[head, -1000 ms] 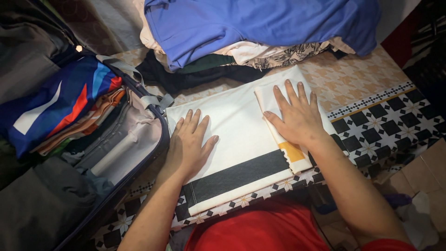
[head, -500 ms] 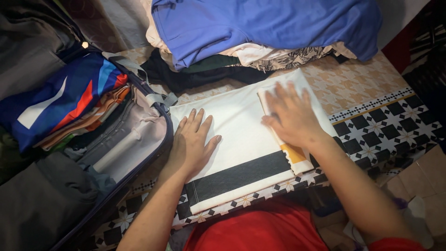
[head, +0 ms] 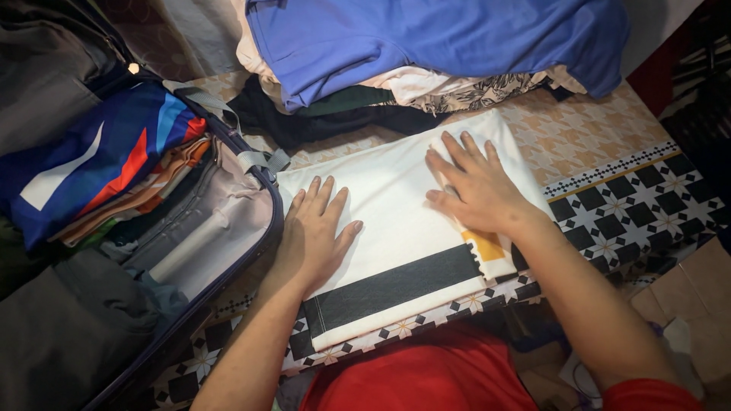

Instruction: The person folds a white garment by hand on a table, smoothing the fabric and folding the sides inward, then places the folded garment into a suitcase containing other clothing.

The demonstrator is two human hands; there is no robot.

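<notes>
From here much is cut off; the open suitcase (head: 228, 221) runs out of the left edge of the view, its far half dark and hard to read, and the pile of clothes (head: 426, 53) at the mat's far edge is cropped by the top of the frame; I cannot count the pieces under the blue shirt (head: 434, 34) that lies on top, perhaps four or five layers. My left hand (head: 314, 232) lies flat, fingers spread and straight, pressing the near-left part of the folded white garment (head: 388, 221); it grips nothing. My right hand (head: 476, 190) is also flat and open, fingers fanned over the folded-in flap on the garment's right side, covering most of an orange patch (head: 486, 245); it holds nothing either. The garment lies on the patterned mat (head: 632, 198), its left edge just beside the suitcase rim, its far edge touching the clothes pile, its near edge, with one black band (head: 396, 285), close to the mat's near edge. Open room shows only on the mat's right side. Inside the suitcase I see one stack of folded clothes topped by a blue, red and white piece (head: 91, 164). Two hands, one garment, one suitcase.
</notes>
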